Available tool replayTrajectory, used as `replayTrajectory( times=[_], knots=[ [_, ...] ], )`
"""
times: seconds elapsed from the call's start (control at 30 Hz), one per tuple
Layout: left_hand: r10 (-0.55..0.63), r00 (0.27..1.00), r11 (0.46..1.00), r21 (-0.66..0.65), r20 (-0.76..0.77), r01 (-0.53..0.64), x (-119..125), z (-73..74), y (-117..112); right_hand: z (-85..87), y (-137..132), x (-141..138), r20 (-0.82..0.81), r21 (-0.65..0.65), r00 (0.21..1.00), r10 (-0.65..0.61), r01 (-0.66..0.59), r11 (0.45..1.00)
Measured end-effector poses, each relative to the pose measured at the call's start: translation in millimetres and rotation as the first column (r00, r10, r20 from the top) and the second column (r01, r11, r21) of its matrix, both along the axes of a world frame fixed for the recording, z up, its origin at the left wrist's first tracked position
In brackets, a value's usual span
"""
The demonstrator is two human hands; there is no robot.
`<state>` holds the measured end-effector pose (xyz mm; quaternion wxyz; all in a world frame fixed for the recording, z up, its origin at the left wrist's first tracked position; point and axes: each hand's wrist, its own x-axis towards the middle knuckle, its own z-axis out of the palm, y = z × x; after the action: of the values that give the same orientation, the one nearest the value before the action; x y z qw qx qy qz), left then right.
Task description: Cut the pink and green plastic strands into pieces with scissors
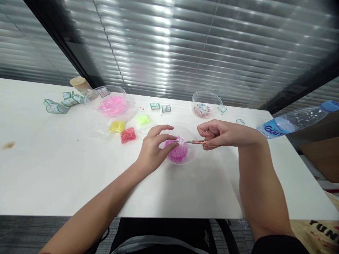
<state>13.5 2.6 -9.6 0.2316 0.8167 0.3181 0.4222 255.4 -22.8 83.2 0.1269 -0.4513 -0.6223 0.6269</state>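
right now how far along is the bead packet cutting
Already done, it seems: a far bowl holds loose pink beads. In hand: the left hand pinches a pink packet over the near bowl while the right hand works small scissors at it. Left: yellow, red and green packets lie unopened.

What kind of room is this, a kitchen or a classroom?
Probably an office or craft room: a plain white table stands against a glass wall with grey slatted blinds, and clear plastic bowls of pink beads and small bead bags sit on it.
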Motion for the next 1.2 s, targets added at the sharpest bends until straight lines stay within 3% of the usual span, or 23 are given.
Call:
replayTrajectory(
  times=[0.57,0.8,1.03,1.2],
  knots=[
    [-0.016,0.999,1.0,-0.02,-0.048,0.015,-1.4,-0.7,0.2,-3.7,5.0,3.8,-0.002,-0.039,0.999,0.04,-0.04,0.998],
    [-0.014,0.999,1.0,-0.009,-0.052,0.013,-1.8,2.3,0.8,-3.1,3.6,3.9,0.064,0.002,0.998,0.026,-0.026,1.0],
    [0.015,0.998,1.0,0.005,-0.065,-0.015,-3.1,4.7,1.3,4.8,-7.6,5.8,0.382,0.187,0.914,-0.137,0.069,0.98],
    [0.038,0.997,0.999,-0.011,-0.069,-0.039,-3.6,7.1,1.2,8.5,-12.6,-1.9,0.48,0.45,0.82,-0.311,0.073,0.89]
  ],
)
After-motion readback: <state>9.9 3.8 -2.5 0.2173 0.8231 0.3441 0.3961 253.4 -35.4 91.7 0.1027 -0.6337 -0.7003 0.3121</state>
